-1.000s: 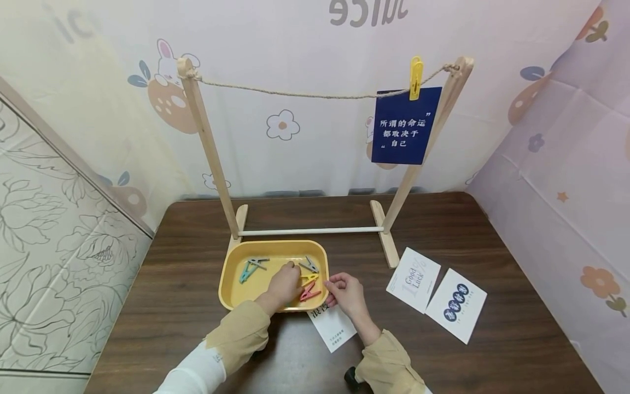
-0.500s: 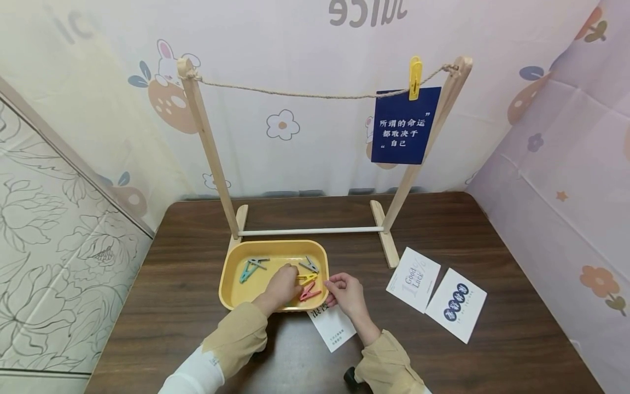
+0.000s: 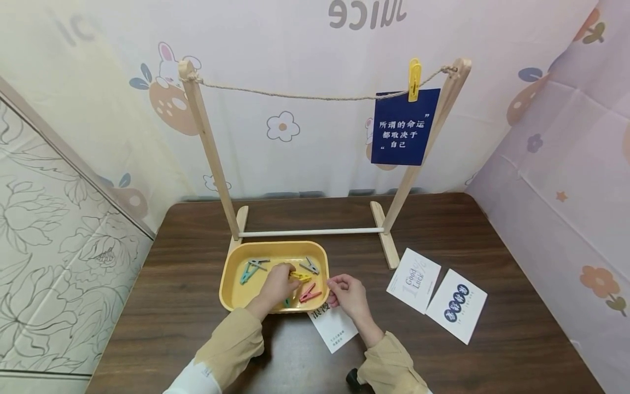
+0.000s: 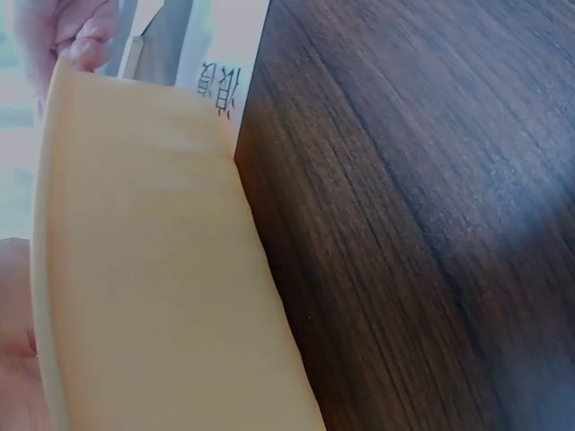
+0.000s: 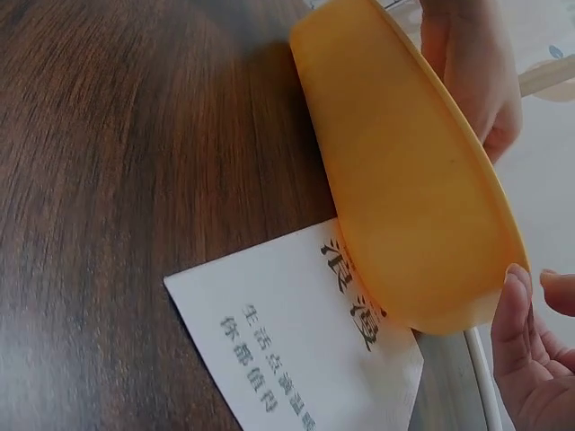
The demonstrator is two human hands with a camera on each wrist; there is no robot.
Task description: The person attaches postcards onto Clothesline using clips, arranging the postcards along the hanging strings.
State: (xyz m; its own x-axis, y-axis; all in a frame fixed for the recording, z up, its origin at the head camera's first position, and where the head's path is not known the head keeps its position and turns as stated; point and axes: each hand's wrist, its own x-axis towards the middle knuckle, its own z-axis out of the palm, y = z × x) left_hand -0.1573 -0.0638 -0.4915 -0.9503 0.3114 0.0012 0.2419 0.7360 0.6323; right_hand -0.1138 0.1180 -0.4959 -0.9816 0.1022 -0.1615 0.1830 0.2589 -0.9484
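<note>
Inside the yellow tray [image 3: 223, 284], my left hand [image 3: 275, 284] pinches a yellow clothespin [image 3: 301, 277] with its fingertips. A red clothespin [image 3: 309, 293] lies just right of it, a grey one behind it, and a green one partly hidden under the hand. My right hand [image 3: 348, 294] holds the tray's right rim between thumb and fingers [image 5: 512, 314]. In the left wrist view the tray's wall [image 4: 162, 269] hides most of the left hand. A white card [image 5: 269, 332] with black characters lies partly beneath the tray's front right corner.
Behind the tray stands a wooden frame [image 3: 209, 142] with a rope [image 3: 295, 97] strung across its top. Another yellow clothespin [image 3: 414, 79] clips a dark blue card [image 3: 404, 131] to the rope's right end. Two white cards [image 3: 413, 280] lie on the table at right.
My left hand has drawn slightly left in the tray, and the yellow clothespin has shifted left with it, away from the red one. The right hand stays at the rim.
</note>
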